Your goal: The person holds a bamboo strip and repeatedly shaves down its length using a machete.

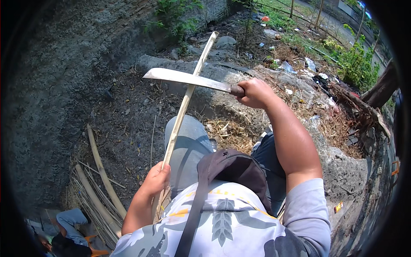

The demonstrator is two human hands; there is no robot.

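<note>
A long pale bamboo strip (184, 103) slants up and away in front of me, its lower end beside my body. My left hand (157, 180) is closed round it near that lower end, thumb on top. In my right hand (257, 93) is a machete (188, 78), gripped by its dark handle. The broad blade lies across the upper part of the strip, its tip pointing left. Whether the edge bites into the strip I cannot tell.
Bamboo poles (102, 171) and thin strips lie at the lower left by a rough wall (64, 85). Another person (70, 222) sits there. A stone ledge (299, 85), dry husks and litter lie ahead and right, near a tree trunk (381, 88). A dark bag (239, 171) rests on my lap.
</note>
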